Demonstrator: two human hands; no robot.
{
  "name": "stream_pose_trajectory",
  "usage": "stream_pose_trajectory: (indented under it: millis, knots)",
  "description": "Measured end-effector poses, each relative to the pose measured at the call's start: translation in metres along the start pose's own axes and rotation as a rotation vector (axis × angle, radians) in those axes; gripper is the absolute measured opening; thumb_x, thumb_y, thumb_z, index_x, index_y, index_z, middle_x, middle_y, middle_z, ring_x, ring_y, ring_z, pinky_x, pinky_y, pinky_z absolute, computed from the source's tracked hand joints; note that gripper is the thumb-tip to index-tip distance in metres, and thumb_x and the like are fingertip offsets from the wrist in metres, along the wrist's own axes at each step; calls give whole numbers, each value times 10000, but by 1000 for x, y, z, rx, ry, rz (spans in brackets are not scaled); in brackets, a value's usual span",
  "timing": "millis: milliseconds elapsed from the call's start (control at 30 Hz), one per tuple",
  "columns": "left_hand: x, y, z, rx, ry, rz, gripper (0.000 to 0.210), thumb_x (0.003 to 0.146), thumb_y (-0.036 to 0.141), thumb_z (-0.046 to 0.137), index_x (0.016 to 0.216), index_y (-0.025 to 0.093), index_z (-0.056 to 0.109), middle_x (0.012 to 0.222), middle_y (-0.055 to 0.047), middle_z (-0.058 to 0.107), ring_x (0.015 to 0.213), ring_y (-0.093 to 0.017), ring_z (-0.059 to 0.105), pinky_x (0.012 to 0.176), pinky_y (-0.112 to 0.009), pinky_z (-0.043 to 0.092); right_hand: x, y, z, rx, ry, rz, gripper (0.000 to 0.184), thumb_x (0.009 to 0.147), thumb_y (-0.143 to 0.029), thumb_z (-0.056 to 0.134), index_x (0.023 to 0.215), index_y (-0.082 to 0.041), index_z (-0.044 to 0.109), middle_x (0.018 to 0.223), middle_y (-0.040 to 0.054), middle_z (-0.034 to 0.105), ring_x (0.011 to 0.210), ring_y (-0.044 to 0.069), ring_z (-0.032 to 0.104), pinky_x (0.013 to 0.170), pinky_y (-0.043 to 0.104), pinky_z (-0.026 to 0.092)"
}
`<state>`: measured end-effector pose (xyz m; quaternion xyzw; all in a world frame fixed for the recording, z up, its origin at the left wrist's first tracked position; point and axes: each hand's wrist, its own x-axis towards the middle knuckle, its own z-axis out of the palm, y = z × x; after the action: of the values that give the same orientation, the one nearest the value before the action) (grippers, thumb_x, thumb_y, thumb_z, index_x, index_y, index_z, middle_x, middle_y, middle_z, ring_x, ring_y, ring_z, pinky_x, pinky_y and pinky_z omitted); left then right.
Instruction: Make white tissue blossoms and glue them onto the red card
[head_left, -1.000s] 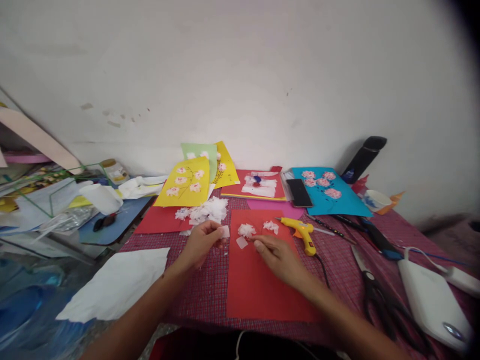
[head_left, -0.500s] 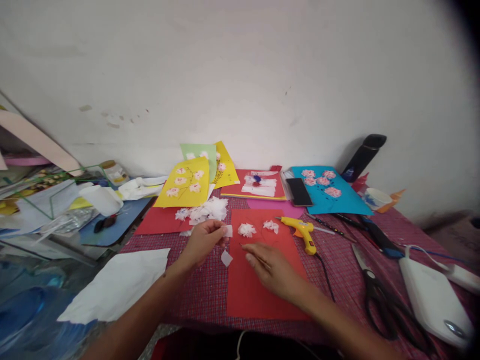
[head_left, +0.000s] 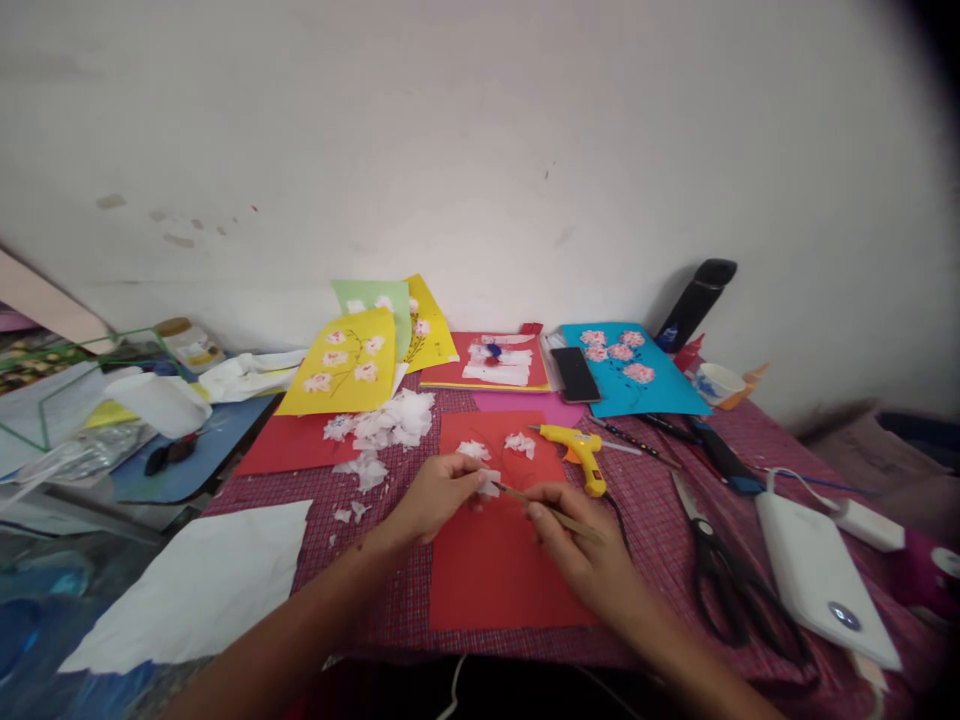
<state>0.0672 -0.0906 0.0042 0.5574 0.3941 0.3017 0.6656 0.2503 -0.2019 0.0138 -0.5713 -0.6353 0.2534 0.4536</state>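
My left hand [head_left: 444,495] is closed, pinching a small piece of white tissue paper [head_left: 489,483] above a red sheet of paper [head_left: 495,575]. My right hand [head_left: 574,525] grips a thin wooden stick [head_left: 562,517] like a pen; its dark tip meets the tissue piece or is very close to it. Towards the top of the red sheet are two white tissue flowers, the right one [head_left: 520,445] in full view and the left one [head_left: 472,450] partly behind my left fingers. A pile of crumpled white tissue [head_left: 394,420] lies beyond my left hand.
A yellow glue gun [head_left: 574,445] rests right of the red sheet, its cord running behind my right hand. Black-handled scissors [head_left: 720,560] and a white power bank [head_left: 821,570] lie further right. Flower pictures on yellow [head_left: 307,395] and blue paper [head_left: 660,395] stand behind, with a phone [head_left: 575,374].
My hands have come together over the red sheet, the stick's tip now at the tissue piece. The stick shows more clearly in my right hand. The whole view has shifted, moving the table leftward.
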Motion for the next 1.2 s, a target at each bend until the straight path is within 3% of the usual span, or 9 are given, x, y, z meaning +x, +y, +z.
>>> stream_pose_trajectory:
  millis: [300, 400, 500, 700, 933, 1100, 1200]
  knots:
    - [-1, -11, 1, 74, -44, 29, 189, 781, 306, 679, 874, 141, 694, 805, -62, 736, 694, -164, 657, 664, -279, 507, -4, 10, 3, 6, -37, 12, 165, 979, -297, 498, 982, -224, 646, 805, 22, 682, 713, 177, 637, 638, 281, 477]
    - [-8, -14, 3, 246, -118, 85, 198, 793, 220, 632, 969, 169, 704, 873, -54, 747, 792, -185, 681, 737, -295, 517, -7, 12, 1, 37, -24, 60, 157, 973, -303, 494, 938, -229, 628, 723, 0, 646, 643, 168, 613, 599, 278, 469]
    - [-18, -15, 10, 475, -180, 213, 346, 790, 132, 576, 1108, 211, 686, 1015, -52, 742, 888, -199, 682, 799, -311, 519, -9, 13, -1, 123, -1, 151, 176, 970, -332, 486, 871, -231, 592, 660, -13, 619, 576, 163, 598, 551, 275, 462]
    - [-24, -22, 27, 835, -155, 423, 478, 837, 138, 569, 1307, 229, 583, 1246, -104, 679, 1105, -265, 640, 962, -390, 479, -8, 18, -2, 220, 44, 273, 274, 957, -395, 515, 765, -218, 597, 585, -4, 616, 485, 161, 583, 488, 276, 453]
    - [-11, -20, 34, 988, -155, 447, 364, 918, 165, 477, 1276, 195, 538, 1016, -116, 707, 900, -268, 675, 747, -352, 477, 5, 22, -8, 214, 62, 247, 344, 956, -408, 525, 713, -193, 636, 632, 13, 631, 448, 133, 573, 446, 255, 449]
    - [20, -2, 32, 918, -98, 473, 261, 921, 213, 520, 1180, 197, 555, 867, -65, 693, 757, -225, 649, 675, -311, 431, 47, 26, -19, 86, 30, 140, 280, 945, -366, 543, 754, -183, 634, 614, 4, 645, 497, 138, 607, 503, 247, 454]
    - [40, 1, 30, 857, -86, 437, 208, 929, 249, 531, 1132, 211, 557, 912, -59, 701, 759, -208, 650, 655, -290, 428, 75, 29, -24, 7, 18, 119, 249, 932, -344, 561, 750, -184, 621, 588, -3, 649, 502, 139, 612, 507, 238, 446]
